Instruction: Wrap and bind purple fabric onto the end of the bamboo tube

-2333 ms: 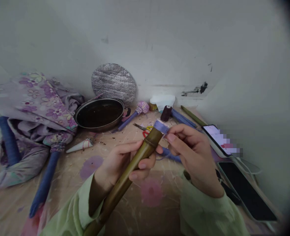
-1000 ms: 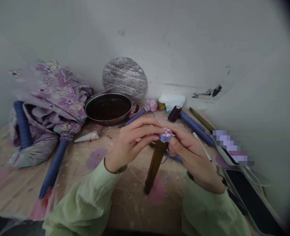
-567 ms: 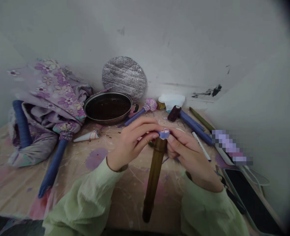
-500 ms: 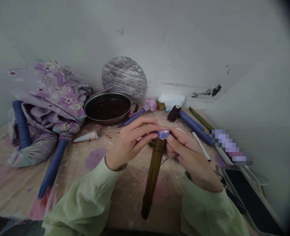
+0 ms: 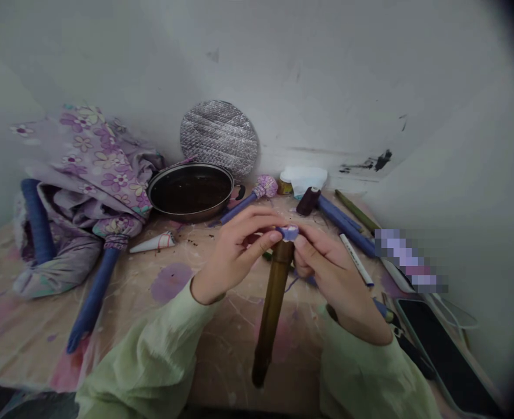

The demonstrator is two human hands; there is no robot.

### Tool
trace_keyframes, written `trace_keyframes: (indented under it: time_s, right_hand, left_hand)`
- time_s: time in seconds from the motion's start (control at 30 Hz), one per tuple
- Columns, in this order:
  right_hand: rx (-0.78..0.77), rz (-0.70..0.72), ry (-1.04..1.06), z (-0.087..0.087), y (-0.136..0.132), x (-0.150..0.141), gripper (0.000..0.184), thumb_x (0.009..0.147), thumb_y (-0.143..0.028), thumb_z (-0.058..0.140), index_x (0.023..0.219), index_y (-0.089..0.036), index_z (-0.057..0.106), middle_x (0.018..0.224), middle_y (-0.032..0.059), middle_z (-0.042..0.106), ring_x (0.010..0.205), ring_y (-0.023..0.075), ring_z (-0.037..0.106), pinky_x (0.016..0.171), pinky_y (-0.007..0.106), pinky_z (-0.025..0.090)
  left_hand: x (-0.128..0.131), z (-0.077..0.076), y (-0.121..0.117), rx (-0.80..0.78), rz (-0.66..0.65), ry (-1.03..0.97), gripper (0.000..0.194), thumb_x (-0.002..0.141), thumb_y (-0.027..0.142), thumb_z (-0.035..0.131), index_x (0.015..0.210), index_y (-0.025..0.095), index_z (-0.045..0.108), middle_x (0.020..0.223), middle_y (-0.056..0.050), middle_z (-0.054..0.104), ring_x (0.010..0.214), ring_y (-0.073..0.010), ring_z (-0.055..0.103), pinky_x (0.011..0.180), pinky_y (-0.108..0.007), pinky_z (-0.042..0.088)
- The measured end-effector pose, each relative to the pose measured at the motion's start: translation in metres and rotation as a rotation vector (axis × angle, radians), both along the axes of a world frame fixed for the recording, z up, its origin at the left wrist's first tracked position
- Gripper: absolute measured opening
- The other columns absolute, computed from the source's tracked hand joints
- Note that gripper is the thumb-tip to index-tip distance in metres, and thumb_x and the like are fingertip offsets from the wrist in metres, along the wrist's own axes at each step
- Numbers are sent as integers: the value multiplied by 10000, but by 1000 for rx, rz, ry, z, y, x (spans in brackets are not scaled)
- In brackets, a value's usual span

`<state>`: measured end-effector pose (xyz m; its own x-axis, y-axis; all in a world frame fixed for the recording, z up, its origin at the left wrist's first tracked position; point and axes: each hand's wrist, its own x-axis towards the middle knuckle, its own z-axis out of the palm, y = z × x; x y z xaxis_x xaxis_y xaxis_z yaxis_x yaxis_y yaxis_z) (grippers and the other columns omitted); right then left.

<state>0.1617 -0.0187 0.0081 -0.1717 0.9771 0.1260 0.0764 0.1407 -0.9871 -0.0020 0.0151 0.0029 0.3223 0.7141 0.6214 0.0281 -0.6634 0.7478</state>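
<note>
A small strip of purple cloth [image 5: 289, 233] caps the upper end of a brown bamboo stick [image 5: 271, 308]. My left hand [image 5: 235, 250] pinches the cloth's left side between thumb and fingers. On the other side my right hand [image 5: 324, 259] grips the cloth with its thumb and curled fingers. The stick slants down toward me, its lower end above the table. A thin blue strand hangs beside the stick near my right hand; where it leads is hidden.
A dark pan [image 5: 191, 192] stands behind my hands, with flowered cloth [image 5: 104, 157] and a blue-wrapped stick [image 5: 93, 297] to the left. A dark thread spool [image 5: 308, 201], a white marker [image 5: 356, 260] and a phone [image 5: 449, 355] lie to the right.
The cloth at the stick's top has turned slightly and looks more folded between my fingers. The stick's lower end has shifted a little to the right. Both hands keep their grip.
</note>
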Motion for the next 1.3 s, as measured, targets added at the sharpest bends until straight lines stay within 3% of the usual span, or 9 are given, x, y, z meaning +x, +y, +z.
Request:
trace_keyframes:
  time_s: [0.1, 0.17, 0.3, 0.37, 0.53, 0.73, 0.87, 1.03, 1.3]
  right_hand:
    - [40, -103, 16, 0, 1, 1, 322, 890, -408, 477, 1148, -233, 556, 573, -61, 342, 486, 86, 307, 434, 216, 255]
    - [80, -186, 30, 0, 2, 2, 315, 882, -406, 484, 1134, -229, 549, 577, -60, 346, 483, 90, 318, 433, 221, 274]
    - [120, -274, 52, 0, 4, 2, 309, 870, -400, 500, 1119, -220, 528, 570, -65, 345, 468, 92, 335, 425, 224, 299]
    - [129, -287, 51, 2, 4, 3, 295, 858, -400, 523, 1098, -229, 530, 554, -71, 354, 453, 87, 343, 414, 218, 297]
    - [141, -362, 20, 11, 0, 7, 256, 839, -374, 549, 1045, -223, 541, 517, -85, 349, 407, 72, 309, 392, 210, 274]
    - [199, -393, -50, 12, 0, 12, 45, 818, -246, 535, 828, -203, 527, 523, -71, 403, 421, 62, 324, 387, 197, 241]
    - [206, -369, -116, 14, -3, 13, 105, 805, -213, 540, 703, -190, 525, 522, -62, 392, 435, 62, 328, 398, 204, 243]
    - [213, -368, -111, 20, -11, 9, 104, 810, -207, 544, 708, -187, 549, 500, -70, 373, 433, 59, 317, 401, 203, 245]
    - [212, -384, -47, 17, -9, 12, 103, 816, -226, 561, 722, -185, 566, 517, -66, 403, 439, 54, 338, 408, 200, 260]
  left_hand:
    - [10, -5, -7, -138, -75, -36, 533, 764, 277, 660, 1258, 260, 462, 1273, -82, 473, 989, -172, 577, 836, -324, 513]
    - [16, -9, -13, -285, -62, 51, 716, 696, 279, 724, 1308, 264, 353, 1272, -93, 459, 911, -163, 589, 800, -340, 520]
    - [21, -13, -20, -438, -31, 137, 384, 788, 247, 620, 1128, 201, 448, 1085, -69, 565, 860, -156, 579, 786, -342, 494]
    - [19, -12, -20, -447, -48, 116, 328, 823, 264, 578, 1127, 199, 475, 1080, -72, 585, 886, -166, 577, 786, -333, 480]
    - [11, -8, -19, -403, 5, 43, 369, 848, 297, 555, 1207, 224, 519, 1184, -71, 584, 1030, -201, 546, 834, -334, 451]
    - [7, -8, -16, -395, 49, 23, 373, 848, 297, 556, 1211, 212, 547, 1122, -66, 623, 1014, -210, 569, 849, -351, 449]
    - [3, -10, -11, -267, 74, 57, 361, 853, 263, 547, 1213, 246, 550, 1105, -50, 625, 999, -199, 570, 866, -353, 444]
    - [1, -8, -7, -78, 180, 212, 359, 864, 229, 525, 1223, 244, 542, 1091, -51, 603, 982, -176, 546, 893, -338, 419]
    - [-3, 2, -8, -228, 99, 183, 404, 847, 282, 551, 1247, 223, 561, 1123, -65, 623, 978, -195, 561, 900, -356, 422]
